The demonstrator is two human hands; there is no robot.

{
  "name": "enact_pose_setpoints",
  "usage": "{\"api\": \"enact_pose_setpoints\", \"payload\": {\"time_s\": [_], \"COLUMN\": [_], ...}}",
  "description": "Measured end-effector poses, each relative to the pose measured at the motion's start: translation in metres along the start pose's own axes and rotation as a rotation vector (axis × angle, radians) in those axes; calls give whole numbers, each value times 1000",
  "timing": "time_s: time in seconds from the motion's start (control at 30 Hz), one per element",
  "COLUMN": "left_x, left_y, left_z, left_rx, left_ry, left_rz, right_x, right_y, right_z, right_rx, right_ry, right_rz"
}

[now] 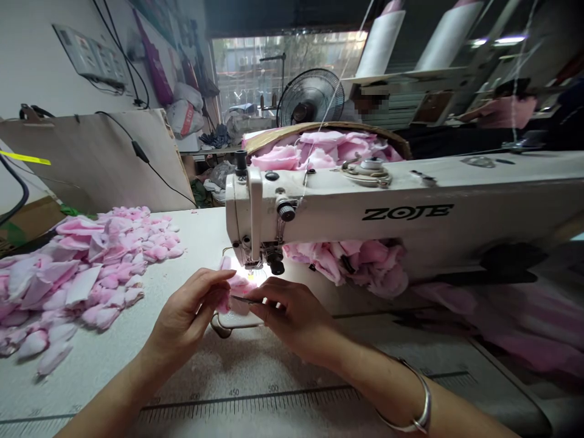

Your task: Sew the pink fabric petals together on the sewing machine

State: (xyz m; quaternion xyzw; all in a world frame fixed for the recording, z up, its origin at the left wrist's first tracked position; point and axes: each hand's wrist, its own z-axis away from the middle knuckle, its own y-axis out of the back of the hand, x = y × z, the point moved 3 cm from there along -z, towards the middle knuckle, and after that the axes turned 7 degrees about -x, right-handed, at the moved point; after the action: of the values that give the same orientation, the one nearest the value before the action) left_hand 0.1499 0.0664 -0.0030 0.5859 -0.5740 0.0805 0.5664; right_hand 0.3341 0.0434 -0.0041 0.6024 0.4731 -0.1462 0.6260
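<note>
My left hand is closed on a small pink fabric piece, just in front of the lit needle of a white sewing machine. Its fingers pinch the cloth's left side. Close by on the right, my right hand holds a slim dark metal tool, its tip pointing left at the cloth; it looks like tweezers or thread snips, I cannot tell which. Part of the fabric lies under the presser foot area. Both hands hover over the machine's bed plate.
On the left lies a heap of small pink pieces. More pink fabric is bunched behind the machine arm, and a full basket stands beyond it. A printed ruler runs along the table's front. A fan and people are farther back.
</note>
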Motion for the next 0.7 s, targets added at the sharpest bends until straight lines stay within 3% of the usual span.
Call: {"api": "enact_pose_setpoints", "payload": {"time_s": [0.23,0.7], "left_x": [1,6], "left_y": [-5,-10], "left_z": [1,1], "left_rx": [-22,-32], "left_ry": [-26,-122], "left_rz": [-54,-277], "right_x": [0,5], "right_y": [-2,-4], "right_z": [1,2], "right_rx": [-7,-31], "right_ry": [45,-24], "right_rz": [3,-14]}}
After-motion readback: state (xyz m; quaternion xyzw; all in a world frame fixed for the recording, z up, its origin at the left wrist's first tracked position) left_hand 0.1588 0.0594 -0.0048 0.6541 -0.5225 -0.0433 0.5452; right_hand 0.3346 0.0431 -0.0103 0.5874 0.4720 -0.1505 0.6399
